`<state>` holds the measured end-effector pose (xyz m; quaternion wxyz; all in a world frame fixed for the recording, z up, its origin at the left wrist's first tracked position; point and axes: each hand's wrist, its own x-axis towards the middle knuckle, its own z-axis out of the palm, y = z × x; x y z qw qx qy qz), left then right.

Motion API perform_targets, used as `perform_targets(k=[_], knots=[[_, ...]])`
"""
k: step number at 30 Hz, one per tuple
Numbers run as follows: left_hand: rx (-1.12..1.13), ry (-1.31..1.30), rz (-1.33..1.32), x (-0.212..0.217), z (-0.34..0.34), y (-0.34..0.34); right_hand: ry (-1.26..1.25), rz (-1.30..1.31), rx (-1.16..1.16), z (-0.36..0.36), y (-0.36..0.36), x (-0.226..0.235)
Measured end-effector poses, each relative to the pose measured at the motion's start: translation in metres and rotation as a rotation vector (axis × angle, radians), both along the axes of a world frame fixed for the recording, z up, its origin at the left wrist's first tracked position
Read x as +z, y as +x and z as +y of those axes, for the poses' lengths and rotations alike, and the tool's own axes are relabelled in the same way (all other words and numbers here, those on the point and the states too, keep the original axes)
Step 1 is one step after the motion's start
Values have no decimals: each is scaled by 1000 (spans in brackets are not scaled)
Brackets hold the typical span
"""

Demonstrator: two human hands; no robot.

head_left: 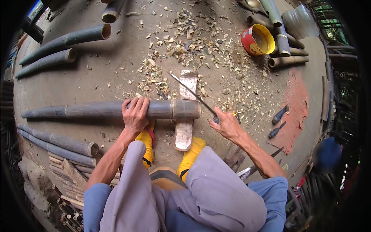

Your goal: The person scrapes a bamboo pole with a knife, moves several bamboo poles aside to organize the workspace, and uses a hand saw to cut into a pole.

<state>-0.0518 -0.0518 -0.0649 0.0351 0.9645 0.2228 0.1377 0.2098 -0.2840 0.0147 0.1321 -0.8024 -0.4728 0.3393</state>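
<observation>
below everything spreads a packed-earth floor [106, 83]. across it, left of center and running to the middle, lies the dark bamboo pole [89, 110], its right end resting across a wooden block [183, 135] and passing slightly beyond it. two greenish bamboo lengths [73, 38] lie at the upper left, roughly side by side, and two more bamboo lengths [62, 142] lie at the lower left, nearer the person. at the right a reddish patch [296, 102] stains the ground. a long knife [189, 89] slants up and leftward over the block and the pole's right end; whether its blade touches either cannot be told. a red and yellow tub [250, 41] leans near bamboo pieces at the upper right. the left hand [135, 115] clasps the pole from above, fingers close together and bent over it. the right hand [228, 126] is wrapped around the knife's dark handle. two dark-handled tools [280, 115] lie by the patch. pale chips [187, 50] litter the ground beyond the pole.
</observation>
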Motion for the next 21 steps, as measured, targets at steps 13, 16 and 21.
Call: perform_targets(k=[13, 16, 21], knots=[[82, 87, -68, -3, -12, -3, 199, 44, -6, 9, -7, 19], [85, 113, -73, -11, -17, -8, 552, 5, -20, 20, -11, 26], [104, -34, 46, 4, -17, -3, -22, 17, -51, -17, 11, -26]])
